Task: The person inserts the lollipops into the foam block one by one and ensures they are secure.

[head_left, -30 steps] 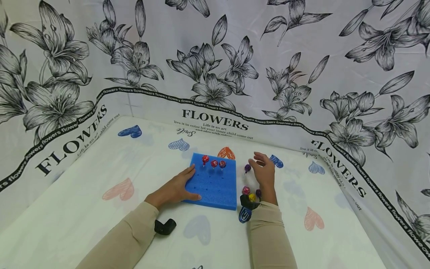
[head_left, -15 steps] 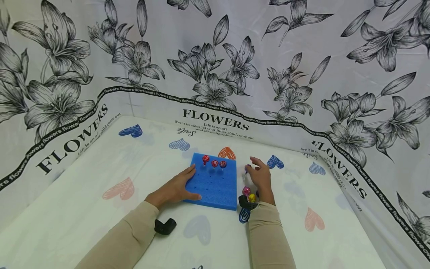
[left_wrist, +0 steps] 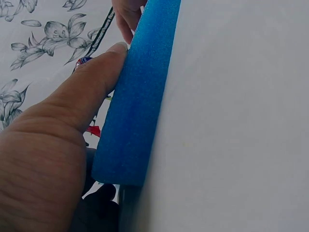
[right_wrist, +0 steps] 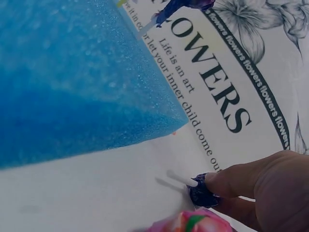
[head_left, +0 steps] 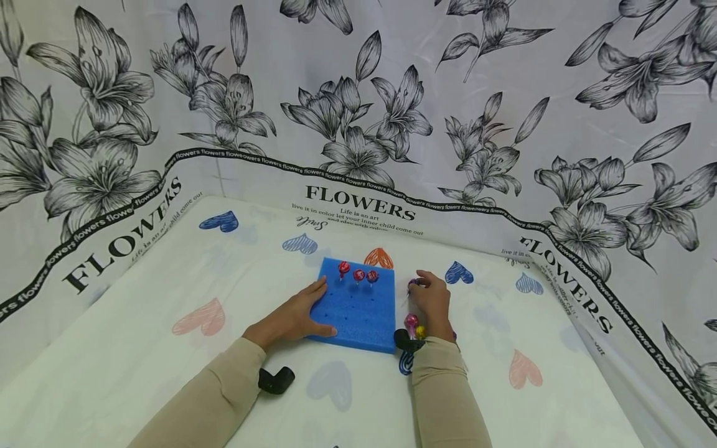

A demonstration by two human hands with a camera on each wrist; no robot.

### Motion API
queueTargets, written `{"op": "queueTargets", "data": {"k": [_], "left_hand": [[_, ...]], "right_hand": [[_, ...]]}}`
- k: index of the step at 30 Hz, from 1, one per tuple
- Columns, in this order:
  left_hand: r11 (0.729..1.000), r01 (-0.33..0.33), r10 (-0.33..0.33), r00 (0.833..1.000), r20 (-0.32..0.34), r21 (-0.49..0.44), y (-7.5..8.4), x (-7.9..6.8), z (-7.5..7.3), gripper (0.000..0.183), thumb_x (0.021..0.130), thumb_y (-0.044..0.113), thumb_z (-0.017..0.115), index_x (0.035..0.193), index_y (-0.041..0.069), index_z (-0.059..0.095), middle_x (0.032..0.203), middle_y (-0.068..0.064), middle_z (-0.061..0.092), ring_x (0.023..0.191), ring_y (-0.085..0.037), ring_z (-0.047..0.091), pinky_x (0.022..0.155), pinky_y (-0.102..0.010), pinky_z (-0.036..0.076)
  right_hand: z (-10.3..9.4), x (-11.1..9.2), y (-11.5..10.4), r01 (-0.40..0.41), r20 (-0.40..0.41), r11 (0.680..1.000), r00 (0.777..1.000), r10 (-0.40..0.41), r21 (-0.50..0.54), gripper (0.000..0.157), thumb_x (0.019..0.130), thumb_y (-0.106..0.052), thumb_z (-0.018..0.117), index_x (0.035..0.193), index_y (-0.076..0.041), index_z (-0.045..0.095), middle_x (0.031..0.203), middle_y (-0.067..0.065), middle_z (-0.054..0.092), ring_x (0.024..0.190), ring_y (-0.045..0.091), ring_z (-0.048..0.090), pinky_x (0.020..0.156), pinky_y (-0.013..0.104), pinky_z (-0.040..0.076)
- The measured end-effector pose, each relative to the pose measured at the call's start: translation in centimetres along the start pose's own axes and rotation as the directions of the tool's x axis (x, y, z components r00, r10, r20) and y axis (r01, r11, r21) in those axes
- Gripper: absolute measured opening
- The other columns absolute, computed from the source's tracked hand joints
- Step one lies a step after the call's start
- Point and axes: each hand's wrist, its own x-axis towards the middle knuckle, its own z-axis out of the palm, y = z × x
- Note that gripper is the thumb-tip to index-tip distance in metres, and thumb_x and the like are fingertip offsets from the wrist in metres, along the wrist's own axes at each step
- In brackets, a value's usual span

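My left hand (head_left: 294, 314) rests against the left side and near corner of a blue foam block (head_left: 361, 317), thumb lying along its near edge. In the block's far part stand several lollipops on sticks, among them a red-wrapped lollipop (head_left: 344, 269) and a darker lollipop (head_left: 372, 276). Just right of the block, my right hand (head_left: 434, 300) pinches a purple-wrapped lollipop (right_wrist: 203, 195) between thumb and finger, its white stick pointing toward the block in the right wrist view. Small holes dot the foam's top.
By my right wrist lie a pink lollipop (head_left: 411, 322) and a yellow lollipop (head_left: 420, 332), the latter partly hidden. Black wrist mounts (head_left: 277, 379) stick out beside both sleeves. A flower-printed cloth (head_left: 358, 205) hangs behind the heart-patterned tabletop (head_left: 224, 386).
My right hand has come down onto the purple lollipop right of the block, and its fingers have closed on it. The left hand and block have stayed in place.
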Motion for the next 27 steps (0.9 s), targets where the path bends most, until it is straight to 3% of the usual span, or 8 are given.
{"op": "queueTargets", "data": {"k": [11,17,21,27], "left_hand": [[1.000,0.001,-0.001,1.000,-0.007,0.001,0.0,0.0,0.1,0.110,0.071,0.055,0.080,0.153,0.007,0.025,0.161,-0.003,0.011,0.144,-0.032,0.012,0.111,-0.050,0.022],[1.000,0.000,0.000,1.000,-0.007,0.002,0.0,-0.1,0.2,0.110,0.071,0.054,0.080,0.153,0.007,0.024,0.161,-0.003,0.010,0.144,-0.032,0.012,0.111,-0.050,0.022],[1.000,-0.004,0.004,1.000,-0.009,0.011,0.0,0.0,0.2,0.111,0.071,0.055,0.080,0.153,0.007,0.024,0.160,-0.004,0.011,0.144,-0.032,0.013,0.111,-0.050,0.022],[1.000,-0.009,0.009,1.000,-0.008,0.017,0.0,0.1,0.1,0.112,0.071,0.056,0.080,0.154,0.007,0.023,0.160,-0.005,0.011,0.144,-0.033,0.013,0.111,-0.050,0.022]], "right_hand": [[-0.6,-0.7,-0.7,-0.050,-0.101,0.991,0.993,0.063,0.126,0.033,0.091,-0.015,0.063,0.123,-0.006,0.065,0.120,0.014,0.062,0.109,0.032,0.054,0.091,0.045,0.048],[-1.1,-0.6,-0.7,-0.025,-0.132,0.970,0.989,0.059,0.243,0.031,0.091,-0.014,0.066,0.121,-0.005,0.066,0.117,0.014,0.062,0.107,0.030,0.058,0.090,0.042,0.050],[-1.7,-0.5,-0.7,-0.044,-0.120,0.926,0.988,0.095,0.374,0.029,0.090,-0.012,0.067,0.119,-0.008,0.067,0.116,0.011,0.062,0.105,0.026,0.060,0.090,0.037,0.050],[-2.7,-0.4,-1.0,-0.080,-0.103,0.811,0.980,0.171,0.580,0.026,0.092,-0.010,0.067,0.118,-0.013,0.067,0.113,0.007,0.062,0.094,0.021,0.066,0.085,0.029,0.053]]}}
